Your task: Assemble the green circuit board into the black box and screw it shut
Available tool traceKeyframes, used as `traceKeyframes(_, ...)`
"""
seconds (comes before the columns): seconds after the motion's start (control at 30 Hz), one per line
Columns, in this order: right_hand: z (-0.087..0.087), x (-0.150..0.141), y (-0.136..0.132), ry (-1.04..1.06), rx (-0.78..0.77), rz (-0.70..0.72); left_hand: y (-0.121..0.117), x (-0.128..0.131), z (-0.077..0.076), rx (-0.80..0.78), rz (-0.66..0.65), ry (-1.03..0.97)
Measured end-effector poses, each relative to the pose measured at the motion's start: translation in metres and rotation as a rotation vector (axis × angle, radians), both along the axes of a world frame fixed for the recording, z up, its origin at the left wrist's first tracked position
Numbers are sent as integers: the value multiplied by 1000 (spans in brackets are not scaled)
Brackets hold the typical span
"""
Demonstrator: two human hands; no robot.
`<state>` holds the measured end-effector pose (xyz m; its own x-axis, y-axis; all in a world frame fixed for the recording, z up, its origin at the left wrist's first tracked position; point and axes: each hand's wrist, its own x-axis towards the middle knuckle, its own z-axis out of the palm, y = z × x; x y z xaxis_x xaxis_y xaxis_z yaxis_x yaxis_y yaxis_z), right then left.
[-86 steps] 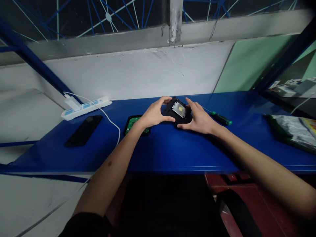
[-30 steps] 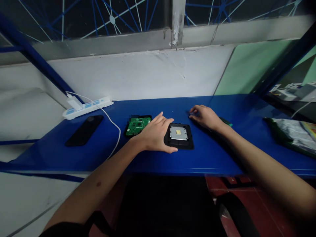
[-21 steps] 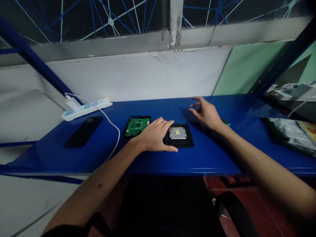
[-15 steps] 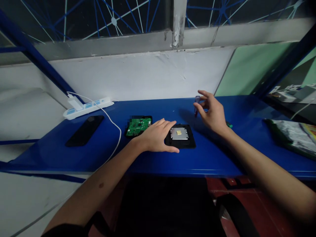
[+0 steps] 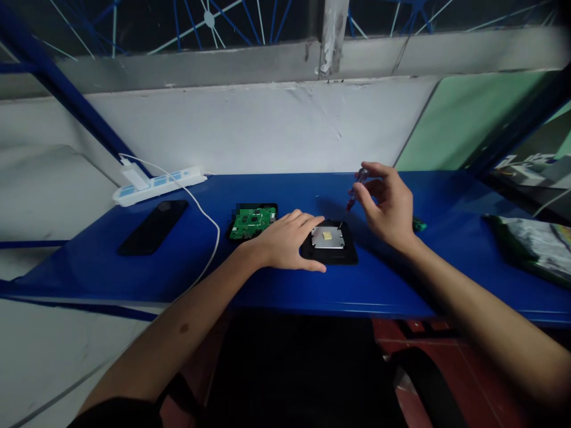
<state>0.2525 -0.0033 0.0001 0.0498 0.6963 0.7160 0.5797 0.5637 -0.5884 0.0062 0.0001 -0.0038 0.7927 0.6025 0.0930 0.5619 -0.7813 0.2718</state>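
A black square casing (image 5: 331, 248) with a silver metal plate (image 5: 328, 236) in it lies flat on the blue table (image 5: 285, 279). My left hand (image 5: 285, 241) rests flat against the casing's left side, fingers stretched out. My right hand (image 5: 387, 205) is closed on a small screwdriver (image 5: 352, 196) with a clear handle, held upright and tilted. Its tip comes down at the plate's right rear corner.
A green circuit board (image 5: 253, 219) lies left of the casing. Farther left are a black phone (image 5: 154, 226), a white power strip (image 5: 156, 185) and a white cable (image 5: 209, 232). A green-handled tool (image 5: 418, 225) lies behind my right wrist. A bag (image 5: 535, 246) lies at right.
The casing was put down flat from both hands. My right hand picked a small screwdriver off the table behind it and brought its tip down to the plate. My left hand stayed on the casing.
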Motion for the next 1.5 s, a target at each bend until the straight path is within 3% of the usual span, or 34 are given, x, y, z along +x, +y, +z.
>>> traceKeyframes(0.57, 2, -1, -4, -43, -40, 2, 1, 1, -1, -19, 12, -12)
traceKeyframes(0.8, 3, -3, -7, -3, -64, 75, 1, 1, -1, -11, 9, -2)
traceKeyframes(1.07, -1, -1, 0, 44, 28, 163, 1, 0, -3, 22, 6, 24)
traceKeyframes(1.33, -1, 1, 13, 181, -46, 311, 2, 1, -3, 9, 1, 32)
traceKeyframes(1.5, 4, 2, 9, 179, -84, 291, 1, 0, -1, -12, 5, 27)
